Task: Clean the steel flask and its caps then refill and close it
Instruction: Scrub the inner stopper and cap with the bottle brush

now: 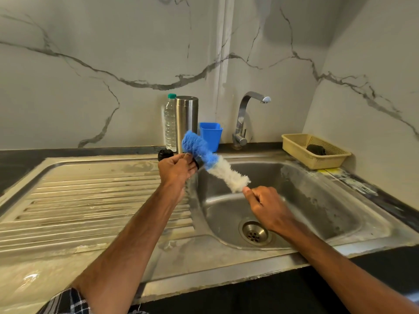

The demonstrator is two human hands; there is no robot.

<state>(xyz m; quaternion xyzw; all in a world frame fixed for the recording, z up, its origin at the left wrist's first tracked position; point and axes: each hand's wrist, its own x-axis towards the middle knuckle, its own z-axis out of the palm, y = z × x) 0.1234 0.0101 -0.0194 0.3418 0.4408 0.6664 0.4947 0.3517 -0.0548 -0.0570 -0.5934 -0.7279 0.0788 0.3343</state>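
The steel flask (pixel 186 120) stands upright at the back of the sink unit, against the wall. A black cap (pixel 165 154) lies on the drainboard just in front of it. My left hand (pixel 175 169) grips a second black cap (pixel 196 163), mostly hidden by my fingers, over the sink's left rim. My right hand (pixel 266 206) holds the handle end of a blue and white bottle brush (pixel 212 163). The brush's blue tip presses against the cap in my left hand.
A clear plastic water bottle (pixel 170 123) with a green lid stands left of the flask. A blue plastic cup (pixel 210 135) sits right of it. The tap (pixel 246 118) is off. A yellow basket (pixel 292 145) holds a dark scrubber (pixel 315 149). The sink basin (pixel 317 200) is wet.
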